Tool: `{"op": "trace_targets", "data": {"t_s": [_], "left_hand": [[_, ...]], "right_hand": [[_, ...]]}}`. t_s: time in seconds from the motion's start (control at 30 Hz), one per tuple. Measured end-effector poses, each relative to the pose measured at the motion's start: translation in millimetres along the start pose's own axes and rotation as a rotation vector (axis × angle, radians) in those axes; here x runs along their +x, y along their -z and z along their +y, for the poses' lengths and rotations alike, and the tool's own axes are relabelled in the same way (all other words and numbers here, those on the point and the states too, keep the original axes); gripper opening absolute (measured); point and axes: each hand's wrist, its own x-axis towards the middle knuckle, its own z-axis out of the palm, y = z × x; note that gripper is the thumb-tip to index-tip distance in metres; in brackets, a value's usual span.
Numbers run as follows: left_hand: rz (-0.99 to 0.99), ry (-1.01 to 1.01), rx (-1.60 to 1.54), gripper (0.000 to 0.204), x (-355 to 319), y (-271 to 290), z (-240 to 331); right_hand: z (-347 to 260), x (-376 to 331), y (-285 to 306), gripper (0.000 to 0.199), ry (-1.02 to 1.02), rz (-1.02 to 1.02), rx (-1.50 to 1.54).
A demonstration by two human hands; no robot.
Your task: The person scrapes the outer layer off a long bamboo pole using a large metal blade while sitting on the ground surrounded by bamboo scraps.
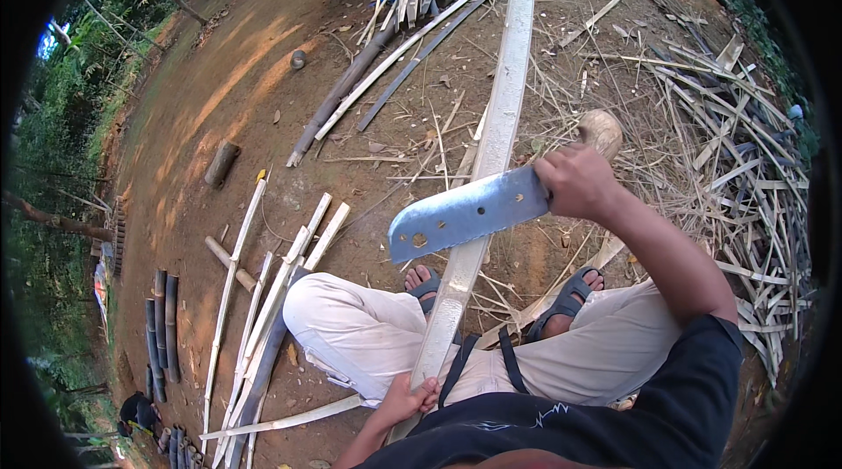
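Observation:
My right hand (575, 181) is closed round the wooden handle of a broad machete (460, 213). Several holes pierce its wide, shiny blade, which crosses over a long, pale split bamboo strip (504, 105). Whether blade and strip touch, I cannot tell. The strip runs from my lap, between my knees, to beyond the far edge of the view. Near my waist, my left hand (410, 396) grips the strip's near end. Fingers of that hand are partly hidden.
Split bamboo strips (263, 337) lie left of my knee, near dark bamboo poles (160, 329). A large heap of strips and shavings (737, 153) spreads on the right. A dark pole (351, 87) and a short log (221, 164) lie ahead on bare earth (206, 100).

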Motion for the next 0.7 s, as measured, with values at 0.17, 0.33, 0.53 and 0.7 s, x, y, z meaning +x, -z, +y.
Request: {"op": "trace_targets", "data": {"t_s": [0.17,0.33,0.53,0.7], "left_hand": [[0.038,-0.043,0.355,0.033,-11.4,1.4,-8.9],[-0.021,0.062,0.385,0.036,-22.9,23.8,-16.3],[0.029,0.322,0.673,0.047,-48.2,35.3,2.4],[0.039,0.299,1.084,0.051,-79.5,28.9,96.3]], "right_hand": [[96.9,22.0,28.4,0.018,-0.617,0.054,0.000],[75.6,8.3,7.9,0.018,-0.547,-0.015,0.102],[50.1,11.1,7.8,0.021,-0.457,0.088,0.193],[42.1,15.4,33.0,0.019,-0.467,0.060,0.176]]}}
